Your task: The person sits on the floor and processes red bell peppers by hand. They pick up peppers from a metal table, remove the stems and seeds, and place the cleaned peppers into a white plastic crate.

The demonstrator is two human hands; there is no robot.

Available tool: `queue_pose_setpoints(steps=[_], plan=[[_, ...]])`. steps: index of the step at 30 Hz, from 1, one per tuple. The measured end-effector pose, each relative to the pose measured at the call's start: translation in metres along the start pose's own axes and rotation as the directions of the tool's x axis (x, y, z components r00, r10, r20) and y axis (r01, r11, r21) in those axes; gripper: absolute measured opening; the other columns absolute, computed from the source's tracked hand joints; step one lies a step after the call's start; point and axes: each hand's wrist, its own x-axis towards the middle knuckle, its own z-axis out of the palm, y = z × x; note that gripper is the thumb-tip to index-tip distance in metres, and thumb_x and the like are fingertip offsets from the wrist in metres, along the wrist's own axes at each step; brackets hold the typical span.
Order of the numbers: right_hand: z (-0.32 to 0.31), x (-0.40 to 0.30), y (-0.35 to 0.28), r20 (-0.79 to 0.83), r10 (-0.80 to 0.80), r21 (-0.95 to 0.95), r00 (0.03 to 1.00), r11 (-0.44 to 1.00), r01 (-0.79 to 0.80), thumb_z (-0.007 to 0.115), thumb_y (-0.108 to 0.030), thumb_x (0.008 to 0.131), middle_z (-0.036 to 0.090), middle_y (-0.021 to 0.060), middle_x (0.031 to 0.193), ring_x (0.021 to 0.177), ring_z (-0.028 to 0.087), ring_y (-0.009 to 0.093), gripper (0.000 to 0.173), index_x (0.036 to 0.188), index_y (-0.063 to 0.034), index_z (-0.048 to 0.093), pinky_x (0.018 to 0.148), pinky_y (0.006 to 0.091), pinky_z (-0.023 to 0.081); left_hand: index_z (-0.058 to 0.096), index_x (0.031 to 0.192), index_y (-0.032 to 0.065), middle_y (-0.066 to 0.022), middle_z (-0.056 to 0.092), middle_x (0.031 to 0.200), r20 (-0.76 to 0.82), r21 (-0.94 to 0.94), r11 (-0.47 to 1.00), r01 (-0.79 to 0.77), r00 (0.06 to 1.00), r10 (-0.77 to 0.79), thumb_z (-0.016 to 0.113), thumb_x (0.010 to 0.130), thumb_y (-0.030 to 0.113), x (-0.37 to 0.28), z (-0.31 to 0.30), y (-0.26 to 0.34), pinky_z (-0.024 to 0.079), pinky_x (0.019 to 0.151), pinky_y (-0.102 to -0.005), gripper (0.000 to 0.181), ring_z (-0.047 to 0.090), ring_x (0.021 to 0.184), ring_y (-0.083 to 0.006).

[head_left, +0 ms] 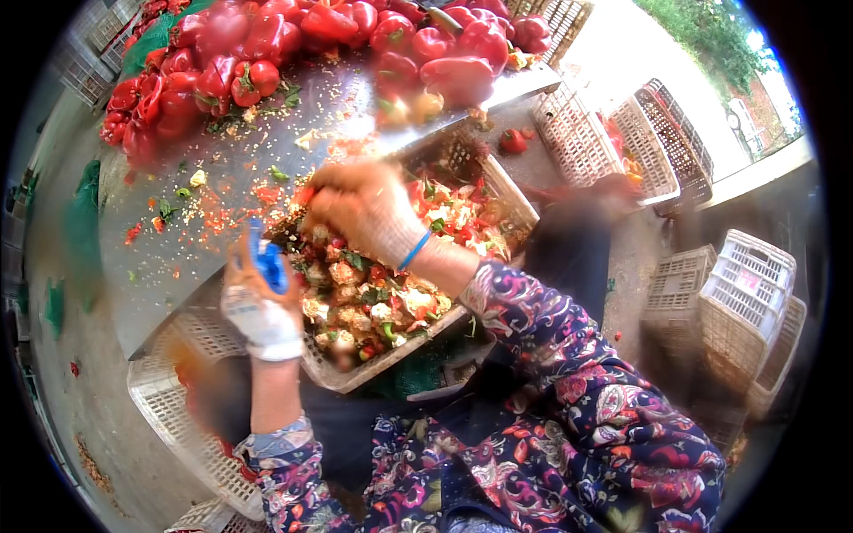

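Note:
My left hand (263, 306), in a white and orange work glove, is closed around a small blue object (270, 265), perhaps a tool handle. It is beside the left rim of a plastic crate (373, 381) heaped with pepper cores, seeds and green stems (373, 293). My right hand (366, 210), gloved with a blue band at the wrist, is over the crate's far side by the metal table (220, 160). Its fingers are curled downward and blurred, with some red at their tips; whether they grip anything is unclear. Whole red bell peppers (266, 40) are piled on the table's far side.
Seeds and red scraps litter the tabletop near the crate. Another crate (180, 406) with red contents is at my lower left. White crates (576, 133) line the upper right, and stacked crates (740, 306) are at the right. A red pepper (513, 141) lies beyond the scrap crate.

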Motion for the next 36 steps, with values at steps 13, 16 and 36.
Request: queue_pose_setpoints(steps=[13, 16, 36], plan=[[-0.044, 0.014, -0.006, -0.037, -0.128, -0.460, 0.991, 0.883, 0.097, 0.064, -0.020, 0.088, 0.072, 0.0166, 0.091, 0.080, 0.070, 0.021, 0.028, 0.107, -0.0017, 0.070, 0.071, 0.0318, 0.057, 0.048, 0.136, -0.0028, -0.0125, 0.059, 0.126, 0.354, -0.665, 0.590, 0.458, 0.889, -0.290, 0.057, 0.088, -0.005, -0.026, 0.006, -0.053, 0.049, 0.093, -0.0306, 0.048, 0.060, 0.107, -0.0184], [-0.072, -0.004, 0.065, 0.014, -0.110, -0.726, 0.994, 0.682, 0.086, 0.066, -0.019, 0.084, 0.069, 0.0130, 0.076, 0.067, 0.068, 0.024, 0.017, 0.094, -0.0057, 0.070, 0.061, 0.0363, 0.056, 0.049, 0.135, -0.0024, -0.0108, 0.060, 0.124, 0.482, -0.721, 0.377, 0.581, 0.812, -0.329, 0.054, 0.090, -0.004, -0.031, -0.002, -0.051, 0.049, 0.090, -0.0287, 0.045, 0.060, 0.104, -0.0164], [-0.018, -0.071, 0.050, 0.294, 0.306, -0.223, 0.906, 0.943, -0.246, 0.068, -0.034, 0.087, 0.068, 0.0114, 0.074, 0.069, 0.068, 0.019, 0.031, 0.092, -0.0037, 0.067, 0.063, 0.0339, 0.052, 0.045, 0.134, -0.0027, -0.0114, 0.065, 0.108, 0.885, -0.453, 0.133, 0.882, 0.462, -0.054, 0.058, 0.090, 0.002, -0.070, 0.014, -0.001, 0.054, 0.074, -0.0291, 0.045, 0.065, 0.087, -0.0164]])
